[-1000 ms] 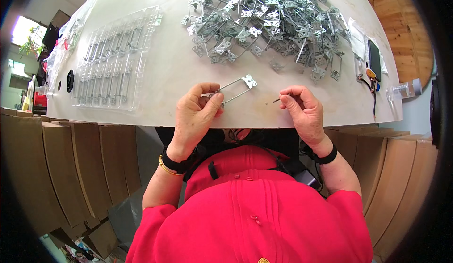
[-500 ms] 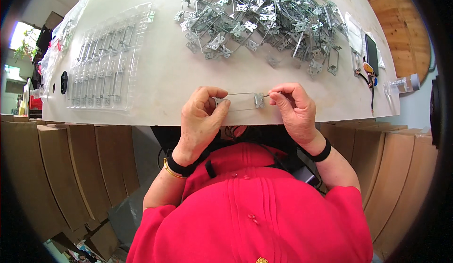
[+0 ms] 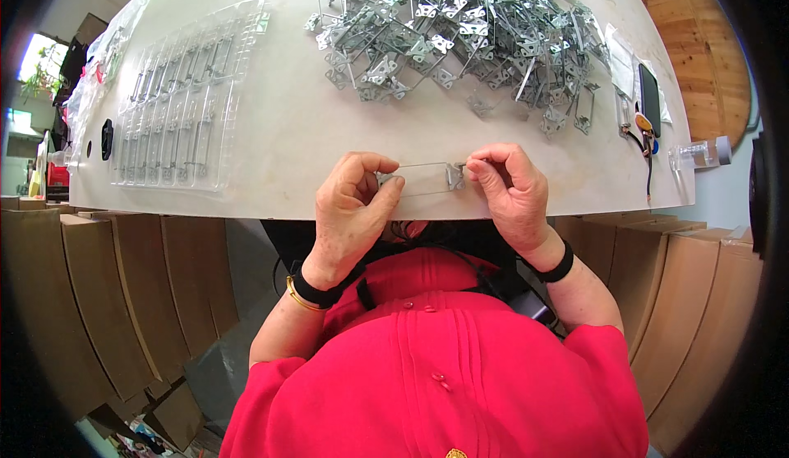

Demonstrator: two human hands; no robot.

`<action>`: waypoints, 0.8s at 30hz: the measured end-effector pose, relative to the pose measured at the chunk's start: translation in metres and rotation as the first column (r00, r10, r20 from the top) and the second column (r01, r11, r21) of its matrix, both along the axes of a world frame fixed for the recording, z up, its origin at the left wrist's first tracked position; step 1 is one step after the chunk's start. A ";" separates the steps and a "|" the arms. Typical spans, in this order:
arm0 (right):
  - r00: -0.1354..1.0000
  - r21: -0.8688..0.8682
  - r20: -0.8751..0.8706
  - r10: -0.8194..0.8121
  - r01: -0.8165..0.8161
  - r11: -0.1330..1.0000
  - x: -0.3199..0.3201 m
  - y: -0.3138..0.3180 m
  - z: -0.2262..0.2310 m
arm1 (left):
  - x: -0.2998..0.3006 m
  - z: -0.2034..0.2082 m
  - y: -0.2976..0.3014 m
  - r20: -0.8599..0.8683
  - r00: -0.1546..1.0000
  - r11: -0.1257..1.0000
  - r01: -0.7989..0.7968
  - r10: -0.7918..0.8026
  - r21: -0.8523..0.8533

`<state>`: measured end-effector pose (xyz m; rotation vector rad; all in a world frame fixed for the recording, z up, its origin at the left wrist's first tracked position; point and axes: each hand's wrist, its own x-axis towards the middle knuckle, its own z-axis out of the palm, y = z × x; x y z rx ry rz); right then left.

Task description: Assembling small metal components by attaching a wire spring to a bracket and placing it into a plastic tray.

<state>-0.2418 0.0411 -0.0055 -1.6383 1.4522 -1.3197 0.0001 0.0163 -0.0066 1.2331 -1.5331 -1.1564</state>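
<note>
Between my hands, above the table's front edge, is a metal wire bracket [image 3: 454,178] with two parallel thin rods and a small plate at its right end. My left hand [image 3: 355,196] is closed in a pinch on the bracket's left end, which the fingers partly cover. My right hand [image 3: 511,185] pinches thumb to forefinger beside the right plate, at a short thin piece of metal that the fingertips mostly hide. Beyond my hands lies a large heap of similar metal brackets [image 3: 460,34].
At the left, a clear plastic tray [image 3: 234,121] holds rows of brackets, with a small black object [image 3: 108,139] beside it. To the right lie a phone [image 3: 649,100], a wired tool [image 3: 643,125] and a clear bottle [image 3: 699,154]. Cardboard boxes [image 3: 123,285] flank me.
My right fingertips have come slightly nearer the bracket's right plate, and less of the thin piece shows between them. My left hand keeps its pinch. The view has shifted slightly.
</note>
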 end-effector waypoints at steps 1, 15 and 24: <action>1.000 -0.005 -0.004 0.001 -0.001 1.000 0.000 0.000 0.000 | 0.000 0.000 0.000 0.008 1.000 1.000 0.002 -0.002 -0.009; 0.990 -0.127 -0.140 0.018 -0.036 0.991 0.002 -0.006 0.008 | -0.001 0.005 0.000 0.017 1.000 1.000 -0.004 0.004 -0.023; 0.997 -0.021 -0.067 0.025 -0.027 0.999 -0.001 -0.002 0.006 | 0.000 0.002 -0.001 -0.002 1.000 1.000 0.003 -0.003 -0.002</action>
